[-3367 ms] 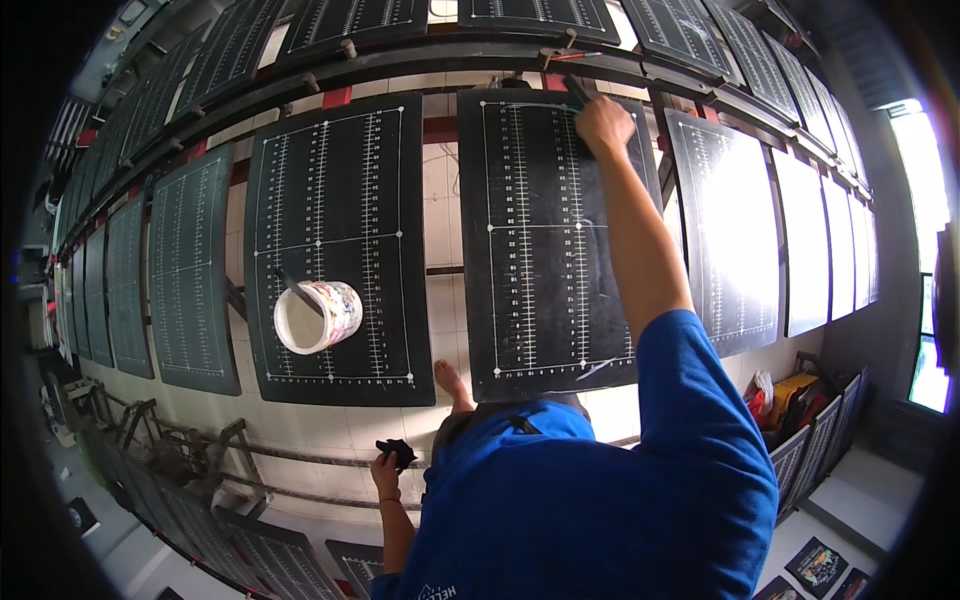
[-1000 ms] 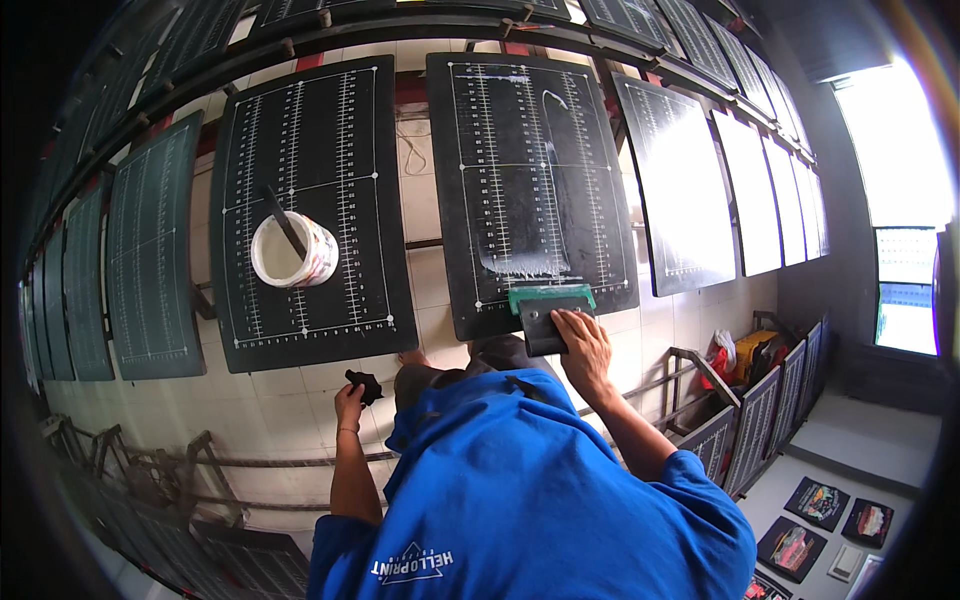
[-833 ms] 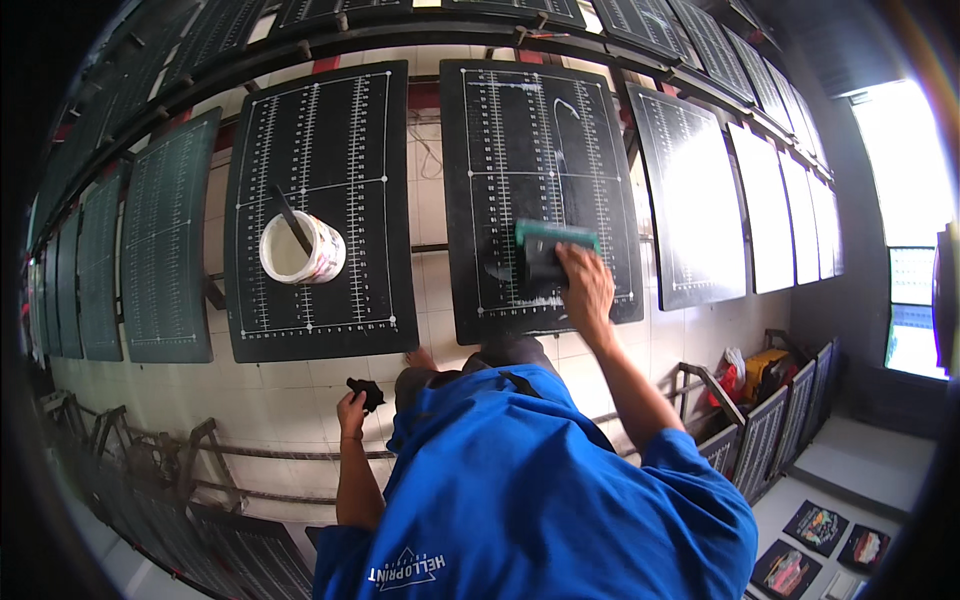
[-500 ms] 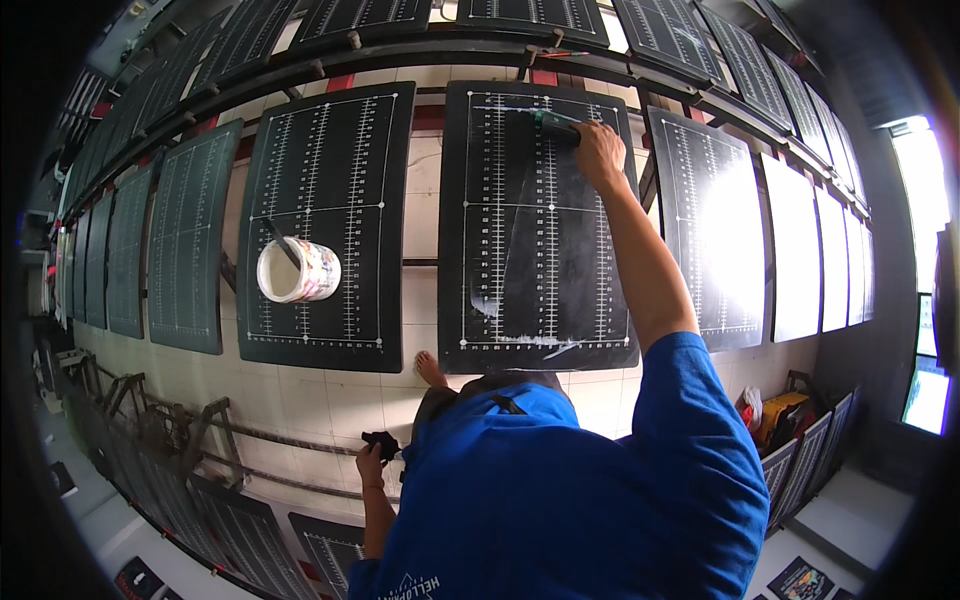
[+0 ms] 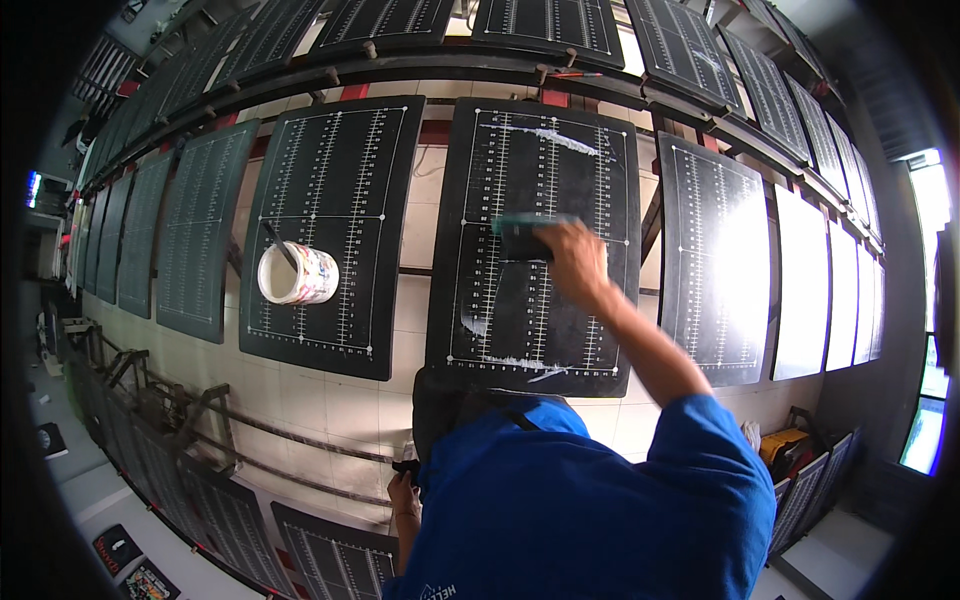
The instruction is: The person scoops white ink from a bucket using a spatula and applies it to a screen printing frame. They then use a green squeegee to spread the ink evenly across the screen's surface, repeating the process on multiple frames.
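Observation:
My right hand [image 5: 575, 262] is closed round a dark squeegee [image 5: 525, 240] with a teal edge, blurred by motion. It lies across the middle of a black board [image 5: 530, 310] printed with white ruler-like scales and a border line. White smears mark the board near its far edge, and more streaks run along its near edge. Low at my left side, my left hand [image 5: 403, 492] is closed on a small black bunched thing [image 5: 405, 467] whose kind I cannot make out. On the board to the left stands a white paint bucket [image 5: 318, 275] with a stick [image 5: 278, 243] leaning in it.
Similar printed boards lie in rows on dark metal racks; the board to the right [image 5: 712, 255] shines with glare. A dark rail [image 5: 450, 68] runs behind the near row. Tiled floor [image 5: 350, 410] shows between boards. Behind me are more boards [image 5: 335, 550] and a yellow object [image 5: 782, 443].
My right hand has drawn the squeegee from the board's far end toward me and slightly left, and a white smear now shows at the far end. My left hand has shifted slightly right and nearer my body.

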`<act>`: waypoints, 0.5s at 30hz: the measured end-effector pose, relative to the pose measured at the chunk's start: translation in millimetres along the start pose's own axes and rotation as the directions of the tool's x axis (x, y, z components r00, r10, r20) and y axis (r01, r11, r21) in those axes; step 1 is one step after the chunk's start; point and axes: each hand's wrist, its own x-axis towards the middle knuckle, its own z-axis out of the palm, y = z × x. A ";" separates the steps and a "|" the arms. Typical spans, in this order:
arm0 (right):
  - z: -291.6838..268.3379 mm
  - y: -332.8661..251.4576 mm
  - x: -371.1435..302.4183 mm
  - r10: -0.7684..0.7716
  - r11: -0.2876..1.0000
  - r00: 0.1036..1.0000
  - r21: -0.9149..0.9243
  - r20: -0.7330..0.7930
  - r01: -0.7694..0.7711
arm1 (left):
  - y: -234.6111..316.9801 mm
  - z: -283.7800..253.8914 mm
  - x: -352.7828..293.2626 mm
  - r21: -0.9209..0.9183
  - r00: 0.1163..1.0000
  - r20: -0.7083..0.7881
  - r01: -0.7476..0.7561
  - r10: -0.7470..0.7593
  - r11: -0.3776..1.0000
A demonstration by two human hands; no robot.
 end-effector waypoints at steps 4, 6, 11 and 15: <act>10.5 51.9 123.3 -0.160 0.973 0.986 -0.176 -0.045 0.150 | -0.1 -13.9 1.8 -0.089 0.999 -0.042 -0.007 0.004 0.996; 26.5 77.3 172.9 -0.227 0.945 0.971 -0.256 -0.073 0.202 | -9.4 -24.2 4.1 -0.200 0.997 -0.074 -0.012 -0.003 0.980; 24.8 131.9 186.6 -0.253 0.942 0.963 -0.249 -0.090 0.224 | 18.3 -35.1 -18.4 -0.106 0.991 -0.127 -0.063 0.049 0.992; -2.9 143.1 136.8 -0.112 0.955 0.993 -0.282 -0.046 0.095 | 24.0 -44.8 -18.4 0.208 0.993 -0.064 -0.079 0.095 0.975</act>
